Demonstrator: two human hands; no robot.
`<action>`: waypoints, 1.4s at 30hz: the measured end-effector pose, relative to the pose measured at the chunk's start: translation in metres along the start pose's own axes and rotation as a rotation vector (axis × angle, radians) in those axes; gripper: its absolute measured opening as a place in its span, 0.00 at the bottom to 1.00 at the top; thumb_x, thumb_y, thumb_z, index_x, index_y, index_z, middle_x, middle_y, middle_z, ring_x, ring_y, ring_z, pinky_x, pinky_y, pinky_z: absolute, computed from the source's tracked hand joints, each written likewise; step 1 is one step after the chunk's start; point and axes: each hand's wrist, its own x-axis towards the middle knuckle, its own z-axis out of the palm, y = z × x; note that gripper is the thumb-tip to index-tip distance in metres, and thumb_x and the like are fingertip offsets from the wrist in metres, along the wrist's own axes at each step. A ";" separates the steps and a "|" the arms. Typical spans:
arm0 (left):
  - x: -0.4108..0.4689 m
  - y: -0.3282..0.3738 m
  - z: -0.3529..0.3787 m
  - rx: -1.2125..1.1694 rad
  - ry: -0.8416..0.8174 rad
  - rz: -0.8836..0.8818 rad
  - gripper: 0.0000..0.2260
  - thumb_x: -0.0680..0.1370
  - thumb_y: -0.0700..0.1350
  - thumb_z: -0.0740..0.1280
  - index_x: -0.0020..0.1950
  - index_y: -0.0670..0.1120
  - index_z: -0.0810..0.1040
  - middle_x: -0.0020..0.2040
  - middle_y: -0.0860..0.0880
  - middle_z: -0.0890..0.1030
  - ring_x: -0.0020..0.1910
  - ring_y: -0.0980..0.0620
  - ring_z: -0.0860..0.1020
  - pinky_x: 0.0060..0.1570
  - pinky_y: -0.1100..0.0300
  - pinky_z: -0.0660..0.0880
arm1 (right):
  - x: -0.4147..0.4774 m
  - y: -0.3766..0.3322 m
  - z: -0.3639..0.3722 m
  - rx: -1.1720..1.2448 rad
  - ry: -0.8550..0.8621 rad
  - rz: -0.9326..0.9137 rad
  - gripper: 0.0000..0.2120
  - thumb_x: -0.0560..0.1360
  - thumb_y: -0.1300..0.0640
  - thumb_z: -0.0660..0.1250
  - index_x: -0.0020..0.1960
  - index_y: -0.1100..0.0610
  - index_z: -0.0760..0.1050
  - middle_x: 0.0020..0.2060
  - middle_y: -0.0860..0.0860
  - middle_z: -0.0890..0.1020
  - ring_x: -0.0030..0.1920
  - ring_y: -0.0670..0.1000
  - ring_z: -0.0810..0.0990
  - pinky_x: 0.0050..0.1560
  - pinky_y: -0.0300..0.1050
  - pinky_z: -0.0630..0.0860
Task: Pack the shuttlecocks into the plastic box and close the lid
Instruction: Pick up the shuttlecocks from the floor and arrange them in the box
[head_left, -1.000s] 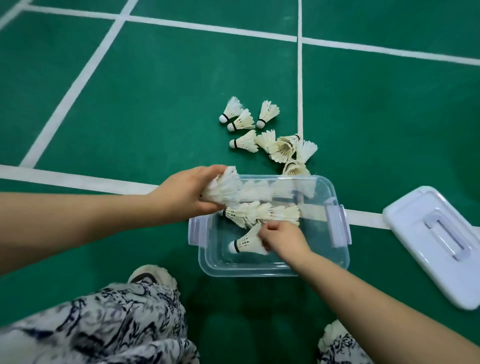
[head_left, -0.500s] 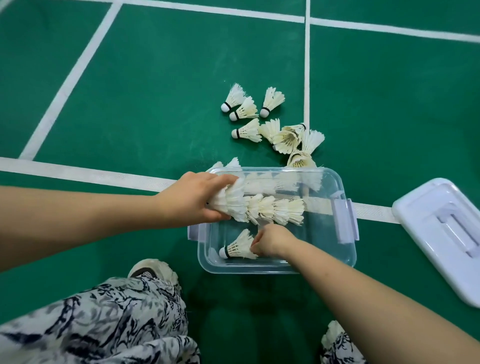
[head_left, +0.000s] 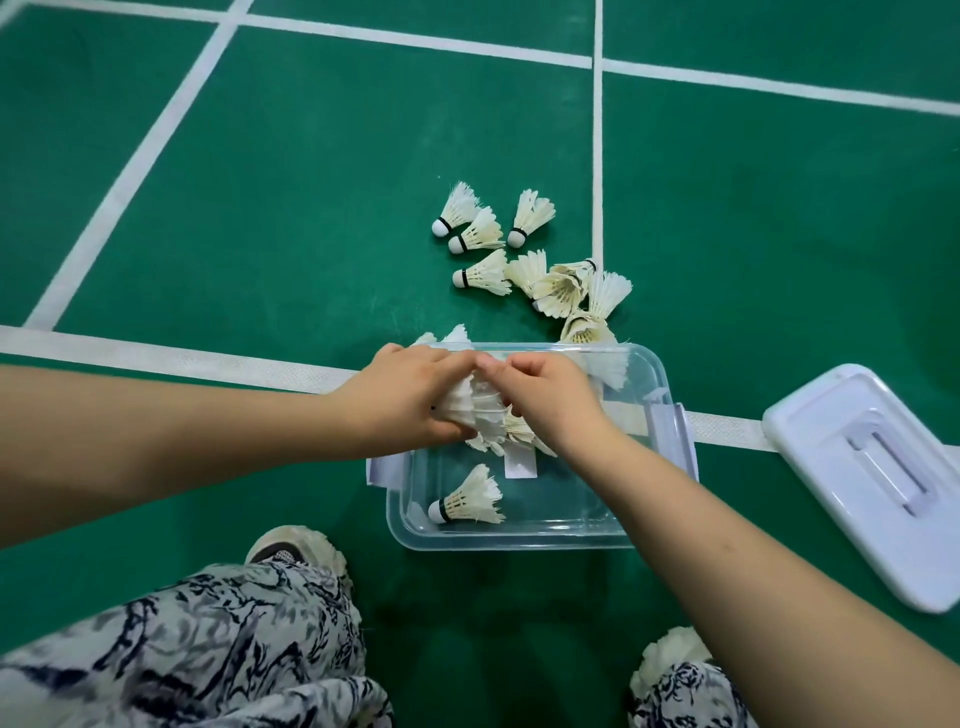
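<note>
Both hands meet over the far-left part of the plastic box (head_left: 524, 530): the left hand (head_left: 410, 402) has its grip clenched around a nested stack of shuttlecocks (head_left: 480, 415), and the right hand (head_left: 550, 400) pinches the stack's feathered end. The stack lies flat, long axis left to right, feathers rightward. One single shuttlecock (head_left: 467, 501) rests near in the box, cork left. Loading is midway, I judge; next, lower the stack, then gather the loose pile (head_left: 535, 260) on the floor (head_left: 311, 182) beyond. The lid (head_left: 872, 478) waits at the right.

One head-worn wide-angle view looks steeply down and forward — close over the clear rectangular plastic box (head_left: 524, 535) on the green court floor (head_left: 311, 182), knees at the bottom edge.
</note>
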 end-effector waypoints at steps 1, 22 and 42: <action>0.001 0.000 0.000 -0.017 -0.003 -0.010 0.30 0.67 0.60 0.63 0.67 0.52 0.65 0.55 0.48 0.77 0.55 0.46 0.73 0.50 0.54 0.65 | 0.000 0.002 0.002 0.007 0.008 -0.001 0.16 0.74 0.49 0.66 0.30 0.54 0.73 0.25 0.48 0.73 0.31 0.50 0.71 0.40 0.44 0.69; 0.001 0.001 0.005 -0.117 -0.013 -0.071 0.35 0.70 0.53 0.71 0.72 0.56 0.56 0.68 0.48 0.71 0.58 0.46 0.72 0.46 0.63 0.60 | 0.018 0.074 -0.017 -0.658 -0.209 0.316 0.12 0.71 0.50 0.68 0.48 0.57 0.82 0.45 0.53 0.83 0.46 0.54 0.80 0.53 0.49 0.78; 0.005 -0.005 0.015 -0.159 -0.113 -0.005 0.38 0.69 0.56 0.71 0.73 0.56 0.54 0.69 0.47 0.69 0.65 0.46 0.69 0.61 0.54 0.68 | 0.012 0.093 0.009 -0.490 -0.500 0.378 0.14 0.76 0.49 0.65 0.55 0.57 0.78 0.42 0.50 0.77 0.39 0.48 0.72 0.45 0.39 0.68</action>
